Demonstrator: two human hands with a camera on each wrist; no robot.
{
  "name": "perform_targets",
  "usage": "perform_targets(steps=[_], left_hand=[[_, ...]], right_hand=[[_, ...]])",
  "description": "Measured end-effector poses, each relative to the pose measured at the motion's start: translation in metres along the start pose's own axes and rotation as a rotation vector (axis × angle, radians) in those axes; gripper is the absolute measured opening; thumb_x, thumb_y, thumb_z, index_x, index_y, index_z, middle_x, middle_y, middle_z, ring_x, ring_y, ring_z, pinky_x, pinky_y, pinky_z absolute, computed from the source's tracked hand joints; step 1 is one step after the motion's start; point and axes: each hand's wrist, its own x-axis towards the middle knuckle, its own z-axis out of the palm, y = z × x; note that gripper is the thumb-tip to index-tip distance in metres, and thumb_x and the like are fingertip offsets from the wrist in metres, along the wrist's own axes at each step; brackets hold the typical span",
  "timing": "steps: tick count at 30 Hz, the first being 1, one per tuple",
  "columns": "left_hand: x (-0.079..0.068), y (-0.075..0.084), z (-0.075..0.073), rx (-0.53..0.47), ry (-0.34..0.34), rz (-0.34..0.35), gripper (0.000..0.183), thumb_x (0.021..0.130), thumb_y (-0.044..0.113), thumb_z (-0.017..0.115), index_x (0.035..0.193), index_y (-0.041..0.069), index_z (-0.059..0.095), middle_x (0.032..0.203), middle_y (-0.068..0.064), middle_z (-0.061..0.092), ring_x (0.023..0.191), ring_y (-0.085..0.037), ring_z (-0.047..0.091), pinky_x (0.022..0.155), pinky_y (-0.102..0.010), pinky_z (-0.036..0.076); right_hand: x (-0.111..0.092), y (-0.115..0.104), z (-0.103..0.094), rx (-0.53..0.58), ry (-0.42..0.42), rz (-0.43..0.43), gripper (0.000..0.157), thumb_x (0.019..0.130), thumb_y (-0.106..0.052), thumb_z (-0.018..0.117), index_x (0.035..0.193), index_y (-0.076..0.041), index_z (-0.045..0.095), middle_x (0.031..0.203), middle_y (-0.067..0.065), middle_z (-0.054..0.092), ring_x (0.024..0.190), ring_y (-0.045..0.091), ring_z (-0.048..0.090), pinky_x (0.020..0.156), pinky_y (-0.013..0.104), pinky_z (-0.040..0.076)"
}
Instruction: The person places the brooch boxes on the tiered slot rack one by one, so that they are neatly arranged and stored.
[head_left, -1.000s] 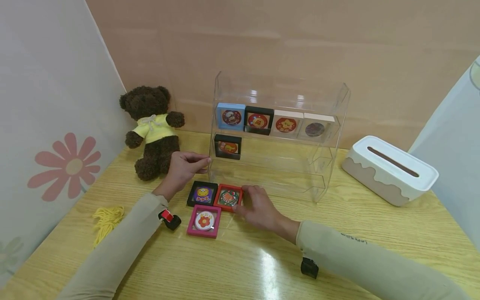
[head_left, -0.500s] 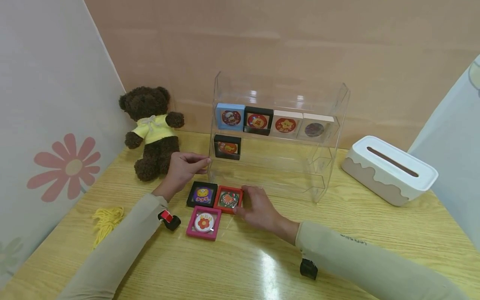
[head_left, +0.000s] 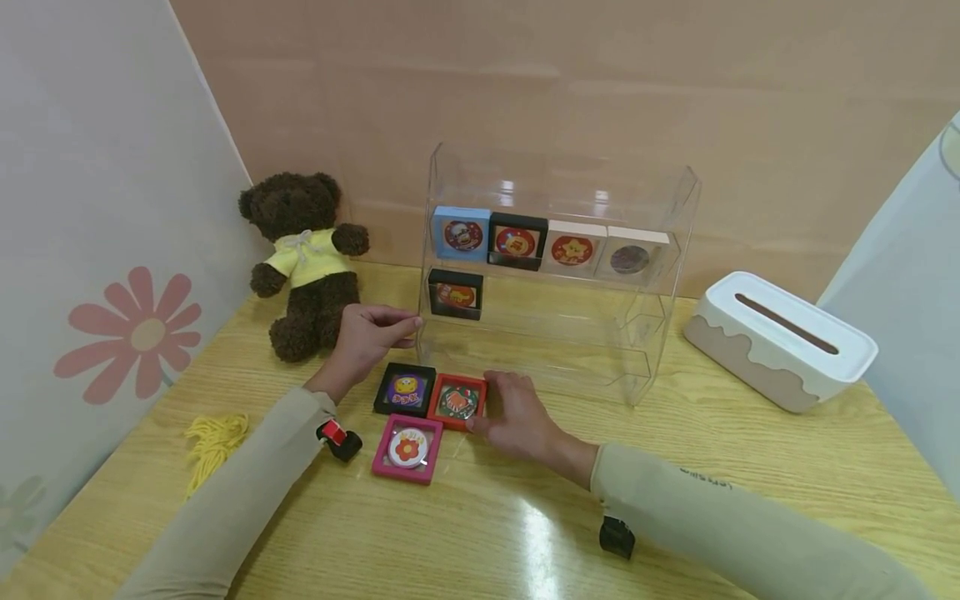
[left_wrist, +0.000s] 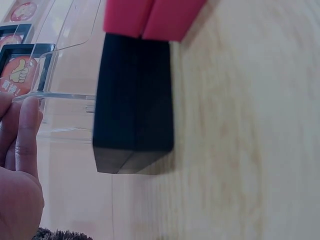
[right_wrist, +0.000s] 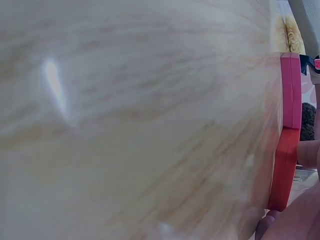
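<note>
My left hand (head_left: 363, 337) pinches the lower left side edge of a clear acrylic display stand (head_left: 555, 329). On the table, my right hand (head_left: 519, 418) grips a red square badge frame (head_left: 437, 398), thumb at its near right corner and fingers at the far right corner. Against its left side lies a black frame with a purple badge (head_left: 406, 389). A pink frame with a flower badge (head_left: 407, 448) lies in front of these two; the right wrist view shows the pink frame (right_wrist: 291, 90) touching the red one (right_wrist: 284, 170).
Across the stand's upper tier stand a blue frame (head_left: 461, 234), a black frame (head_left: 517, 242) and two white frames; another black frame (head_left: 455, 293) stands below. A brown teddy bear (head_left: 303, 258) sits left, with yellow yarn (head_left: 217, 442) nearer. A tissue box (head_left: 780, 342) stands right.
The red frame has slid slightly toward me under my right hand, and the pink frame has shifted a little nearer with it. My left hand has stayed on the stand.
</note>
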Motion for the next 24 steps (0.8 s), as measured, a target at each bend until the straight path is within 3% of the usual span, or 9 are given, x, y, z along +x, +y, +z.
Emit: perform_targets(steps=[7,13,19,24], left_hand=[[0.0,0.0,0.0,0.014,-0.006,0.002,0.026,0.084,0.008,0.073,0.099,-0.013,0.068,0.089,-0.012,0.069,0.077,-0.022,0.068,0.068,-0.04,0.059],[0.0,0.001,0.0,0.017,-0.007,0.002,0.023,0.084,0.007,0.073,0.098,-0.012,0.069,0.089,-0.012,0.069,0.077,-0.021,0.068,0.068,-0.039,0.059],[0.0,0.002,0.0,0.016,-0.008,-0.009,0.023,0.084,0.006,0.073,0.098,-0.011,0.069,0.09,-0.013,0.069,0.078,-0.022,0.068,0.068,-0.039,0.059],[0.0,0.002,-0.001,0.024,-0.014,-0.003,0.025,0.085,0.007,0.073,0.1,-0.013,0.068,0.09,-0.013,0.069,0.078,-0.022,0.068,0.069,-0.039,0.059]], right_hand=[[0.0,0.001,0.0,0.04,0.015,-0.012,0.067,0.076,-0.021,0.08,0.129,0.006,0.049,0.122,0.016,0.053,0.112,0.029,0.043,0.099,0.043,0.041],[-0.001,0.002,-0.001,0.112,0.035,-0.035,0.059,0.074,-0.015,0.082,0.121,-0.002,0.05,0.112,0.007,0.054,0.104,0.024,0.05,0.093,0.039,0.046],[-0.002,0.004,-0.005,0.212,0.072,-0.117,0.051,0.073,-0.003,0.082,0.113,-0.004,0.05,0.105,0.006,0.056,0.091,0.023,0.059,0.078,0.035,0.054],[0.0,0.006,-0.01,0.247,0.138,-0.222,0.034,0.076,0.0,0.079,0.102,-0.003,0.057,0.096,0.005,0.062,0.081,0.02,0.062,0.065,0.026,0.057]])
